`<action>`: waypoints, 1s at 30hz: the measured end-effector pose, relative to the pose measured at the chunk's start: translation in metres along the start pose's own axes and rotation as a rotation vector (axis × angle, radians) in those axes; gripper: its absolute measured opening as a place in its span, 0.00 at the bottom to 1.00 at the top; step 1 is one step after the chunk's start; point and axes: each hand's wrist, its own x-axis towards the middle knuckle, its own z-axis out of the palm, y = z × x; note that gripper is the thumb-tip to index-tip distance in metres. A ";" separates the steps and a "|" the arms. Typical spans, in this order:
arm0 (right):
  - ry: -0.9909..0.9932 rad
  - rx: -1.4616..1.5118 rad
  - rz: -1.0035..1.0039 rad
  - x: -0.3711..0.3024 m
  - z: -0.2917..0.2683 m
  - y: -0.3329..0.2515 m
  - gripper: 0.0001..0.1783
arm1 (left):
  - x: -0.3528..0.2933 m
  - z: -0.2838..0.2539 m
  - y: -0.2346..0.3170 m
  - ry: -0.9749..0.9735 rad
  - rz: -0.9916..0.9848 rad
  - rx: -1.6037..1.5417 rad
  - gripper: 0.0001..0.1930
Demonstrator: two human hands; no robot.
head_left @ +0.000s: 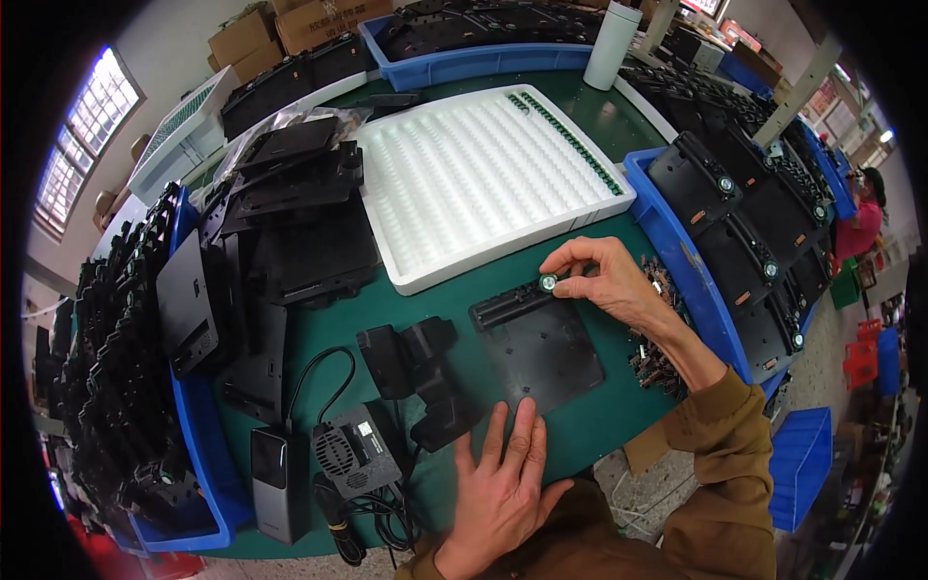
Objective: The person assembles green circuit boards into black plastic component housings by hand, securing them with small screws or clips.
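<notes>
A flat black plastic panel [546, 358] with a raised ridge along its far edge lies on the green table before me. My right hand [619, 285] pinches a small round green-rimmed part [548, 282] between thumb and forefinger, at the right end of that ridge. Whether the part is seated there I cannot tell. My left hand [498, 498] rests by the panel's near edge, its fingers stretched out, with a fingertip or two touching it. Beyond the panel stands a white foam tray [464, 184] with rows of pits; small green parts [570, 135] line its right side.
A blue bin [686, 261] of finished-looking black panels stands at the right, beside a heap of small copper-coloured pieces [657, 372]. Black stands [416, 372], a vented grey-black device [362, 449] and cables are left. Stacked black panels [300, 213] and another blue bin [208, 474] lie farther left.
</notes>
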 end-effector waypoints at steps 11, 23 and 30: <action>0.045 -0.047 -0.159 -0.005 0.005 0.002 0.12 | 0.000 0.001 0.000 -0.006 -0.011 0.005 0.41; 0.080 -0.025 -0.015 -0.013 0.010 0.008 0.12 | 0.000 0.001 0.001 -0.002 -0.009 0.000 0.42; 0.065 -0.226 -0.347 -0.007 0.008 0.015 0.11 | 0.000 0.001 0.000 -0.004 -0.011 0.008 0.42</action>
